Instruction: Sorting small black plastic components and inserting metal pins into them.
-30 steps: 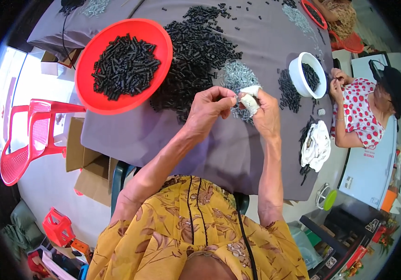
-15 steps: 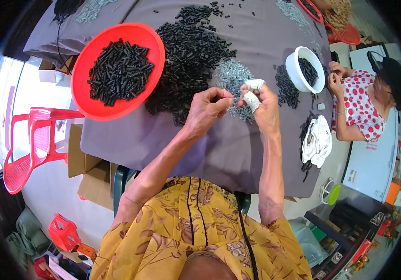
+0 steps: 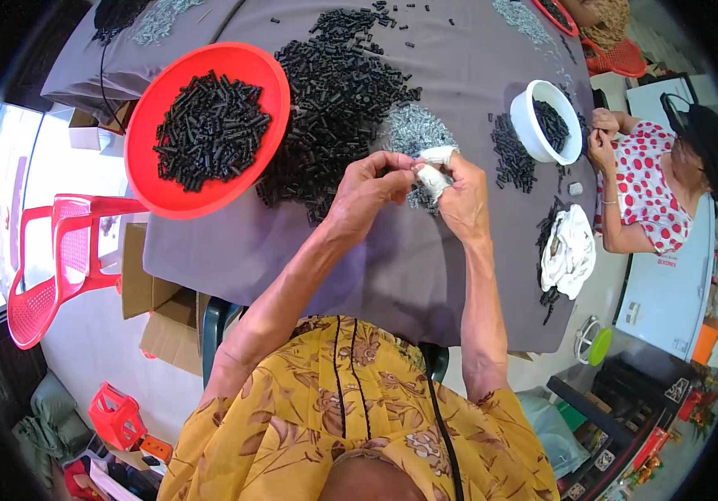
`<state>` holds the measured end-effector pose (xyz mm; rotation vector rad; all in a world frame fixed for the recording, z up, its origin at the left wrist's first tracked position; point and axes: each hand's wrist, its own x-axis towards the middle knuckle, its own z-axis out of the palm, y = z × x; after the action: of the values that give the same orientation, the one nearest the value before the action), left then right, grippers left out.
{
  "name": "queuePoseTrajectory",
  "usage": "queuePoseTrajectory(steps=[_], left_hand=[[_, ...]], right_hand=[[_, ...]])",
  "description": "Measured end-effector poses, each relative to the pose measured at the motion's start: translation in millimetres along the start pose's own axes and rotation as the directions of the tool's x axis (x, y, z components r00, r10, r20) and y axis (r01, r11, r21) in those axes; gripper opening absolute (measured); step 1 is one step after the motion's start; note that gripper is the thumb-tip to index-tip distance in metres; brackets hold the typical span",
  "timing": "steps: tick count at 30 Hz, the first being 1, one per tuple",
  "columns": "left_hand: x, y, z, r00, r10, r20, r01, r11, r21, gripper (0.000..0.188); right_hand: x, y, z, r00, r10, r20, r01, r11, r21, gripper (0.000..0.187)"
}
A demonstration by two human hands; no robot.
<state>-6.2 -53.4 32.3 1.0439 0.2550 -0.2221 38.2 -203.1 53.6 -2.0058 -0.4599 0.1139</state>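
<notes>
Over the table, my left hand and my right hand meet fingertip to fingertip. Both are closed in a pinch; whatever lies between the fingers is too small to make out. White wraps cover the right thumb and forefinger. Just beyond my hands is a heap of small clear or silvery pieces, partly hidden by them. A large pile of short black tubular pieces spreads to its left. More such black pieces fill the middle of a red basin at the left.
At the right, a white bowl of black pieces stands near a smaller black heap and a crumpled white cloth. A co-worker in a dark cap sits at the right edge. Red chairs and cardboard boxes are left of the table.
My right hand has moved left and its fingertips have come up to those of my left hand. The left hand stays nearly in place, still pinched.
</notes>
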Motion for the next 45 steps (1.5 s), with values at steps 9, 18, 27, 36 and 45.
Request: queuePoseTrajectory(steps=[9, 18, 27, 36, 45], left_hand=[[-4.9, -3.8, -8.8, 0.984, 0.144, 0.102, -0.136, 0.987, -0.082, 0.032], [-10.0, -2.4, -5.5, 0.954, 0.275, 0.115, -0.296, 0.923, 0.246, 0.035], [-15.6, -4.7, -7.4, 0.918, 0.376, 0.127, -0.395, 0.831, 0.391, 0.035], [-32.7, -12.2, -18.9, 0.964, 0.264, -0.007, -0.236, 0.872, 0.429, 0.012], [-52.9, -14.7, -36.1, 0.972, 0.235, -0.014, -0.21, 0.891, 0.402, 0.016]], right_hand=[[-2.1, -3.2, -1.7, 0.997, -0.041, -0.058, 0.046, 0.994, 0.102, 0.01], [1.4, -11.5, 5.6, 0.972, -0.235, -0.003, 0.235, 0.972, -0.003, 0.009], [1.6, -14.1, 9.2, 0.956, -0.283, 0.073, 0.29, 0.951, -0.104, 0.013], [-9.8, -11.4, 11.3, 0.974, -0.15, 0.171, 0.162, 0.985, -0.057, 0.013], [-9.6, 6.9, 20.4, 0.952, 0.125, 0.281, -0.214, 0.926, 0.31, 0.01]])
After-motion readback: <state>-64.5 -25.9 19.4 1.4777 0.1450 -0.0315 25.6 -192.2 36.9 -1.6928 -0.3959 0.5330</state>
